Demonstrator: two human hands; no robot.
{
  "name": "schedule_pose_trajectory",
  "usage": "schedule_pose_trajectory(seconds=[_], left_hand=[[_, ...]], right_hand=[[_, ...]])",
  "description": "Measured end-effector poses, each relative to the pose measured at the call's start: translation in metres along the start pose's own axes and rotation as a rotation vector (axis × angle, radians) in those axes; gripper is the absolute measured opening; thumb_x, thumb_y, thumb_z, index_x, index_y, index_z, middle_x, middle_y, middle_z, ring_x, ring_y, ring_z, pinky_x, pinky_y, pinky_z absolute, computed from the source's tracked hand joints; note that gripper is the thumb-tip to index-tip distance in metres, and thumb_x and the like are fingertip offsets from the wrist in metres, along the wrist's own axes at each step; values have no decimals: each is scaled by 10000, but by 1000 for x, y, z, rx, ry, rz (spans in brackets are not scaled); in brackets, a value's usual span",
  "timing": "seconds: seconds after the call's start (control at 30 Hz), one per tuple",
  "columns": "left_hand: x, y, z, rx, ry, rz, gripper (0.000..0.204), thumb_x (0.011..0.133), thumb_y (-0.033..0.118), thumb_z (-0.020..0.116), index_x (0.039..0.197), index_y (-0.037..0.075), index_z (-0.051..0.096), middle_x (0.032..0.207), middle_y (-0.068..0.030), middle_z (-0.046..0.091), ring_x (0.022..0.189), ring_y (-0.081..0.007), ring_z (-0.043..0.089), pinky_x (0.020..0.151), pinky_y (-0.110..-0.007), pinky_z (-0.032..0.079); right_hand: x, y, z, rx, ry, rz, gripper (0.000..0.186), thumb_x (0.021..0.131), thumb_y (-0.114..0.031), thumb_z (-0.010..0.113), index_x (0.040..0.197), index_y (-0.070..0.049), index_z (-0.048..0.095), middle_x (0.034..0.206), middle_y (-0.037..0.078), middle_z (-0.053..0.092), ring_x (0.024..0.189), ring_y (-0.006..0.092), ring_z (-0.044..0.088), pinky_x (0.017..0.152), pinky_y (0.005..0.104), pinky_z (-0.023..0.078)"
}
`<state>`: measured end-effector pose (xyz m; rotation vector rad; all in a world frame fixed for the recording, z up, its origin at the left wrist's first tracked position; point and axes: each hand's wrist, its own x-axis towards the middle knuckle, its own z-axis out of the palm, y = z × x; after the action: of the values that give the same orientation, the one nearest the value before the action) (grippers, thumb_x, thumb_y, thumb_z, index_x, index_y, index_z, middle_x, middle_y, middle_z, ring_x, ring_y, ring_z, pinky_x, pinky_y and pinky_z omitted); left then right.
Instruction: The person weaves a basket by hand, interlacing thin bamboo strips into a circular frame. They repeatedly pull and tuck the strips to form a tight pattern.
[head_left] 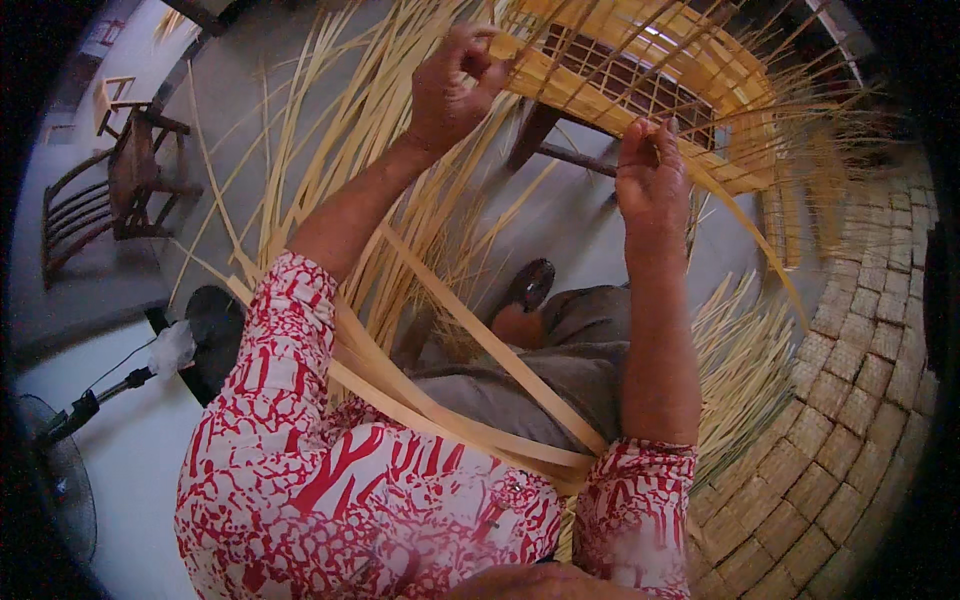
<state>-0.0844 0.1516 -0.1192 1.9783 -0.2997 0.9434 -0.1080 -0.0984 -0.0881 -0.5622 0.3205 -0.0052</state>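
Observation:
Ahead of me is a partly woven basket of yellow bamboo, with many loose strip ends sticking out. My left hand is closed in a pinch on a flat bamboo strip at the basket's near edge. Farther right along that edge, my right hand pinches the strip too, fingertips pressed together. Past the right hand its free end curves downward. Both forearms reach up from patterned red and white sleeves. Long flat bamboo strips lie across my lap. The fingers partly hide the gripped spots.
A dark wooden bench or stool stands under the basket. Long loose strips spread at left, with a greenish bundle at right. A wooden chair and fan stand left. Rows of woven blocks cover the right.

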Motion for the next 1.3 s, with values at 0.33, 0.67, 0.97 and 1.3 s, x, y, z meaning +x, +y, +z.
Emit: schedule_pose_trajectory(seconds=[0.33,0.67,0.97,1.3], left_hand=[[42,11,-4,268,-447,126,254,817,231,664,1015,74,634,695,-120,663,617,-283,653,579,-389,524],[40,21,7,281,-319,16,147,748,115,626,709,-11,562,600,-203,576,547,-354,601,513,-449,459],[42,14,26,334,-320,-34,153,704,131,624,712,-11,568,606,-220,571,545,-380,589,523,-472,465],[-3,34,9,75,-322,75,251,853,151,656,1094,109,602,854,-82,682,714,-269,687,597,-339,560]], right_hand=[[3,3,-8,52,4,16,79,948,-73,571,923,2,571,857,101,629,815,223,643,836,358,585],[8,7,-8,1,-11,-33,96,959,-77,547,923,9,571,847,116,638,791,233,648,824,373,591],[20,5,-22,31,-50,-37,113,941,-90,584,886,8,590,849,129,651,813,249,653,811,384,588],[23,-1,-26,115,134,-41,105,913,-73,614,917,22,570,837,124,640,803,259,658,774,368,604]])
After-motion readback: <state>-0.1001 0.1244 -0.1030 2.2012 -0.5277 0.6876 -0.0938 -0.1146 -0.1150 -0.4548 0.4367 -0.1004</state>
